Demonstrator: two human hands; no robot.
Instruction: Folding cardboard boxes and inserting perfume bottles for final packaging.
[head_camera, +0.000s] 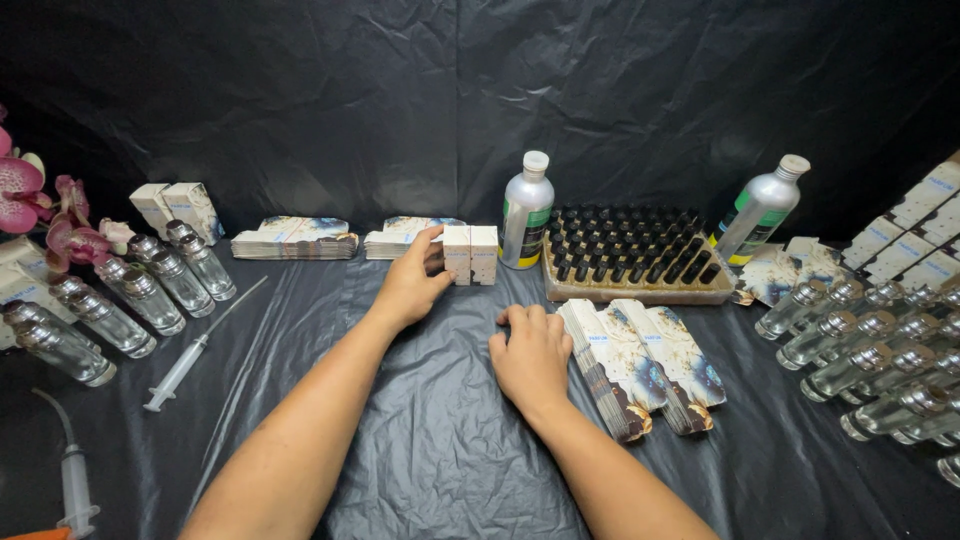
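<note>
— Where are the fingers?
— Left hand (408, 288) clamps thumb and fingers on two small upright cartons (470, 254), centre frame. Right hand (530, 355) rests curled on black sheeting (430, 430), just beside fanned flat cartons (640, 365).
— Beyond?
— Silver bottles (527, 210) flank a tray of dark vials (635, 255); a syringe (190, 362) lies left.

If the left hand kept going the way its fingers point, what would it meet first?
The left hand already touches the two small upright boxes, so those come first; beyond them, probably the silver bottle, though depth is hard to judge.
</note>
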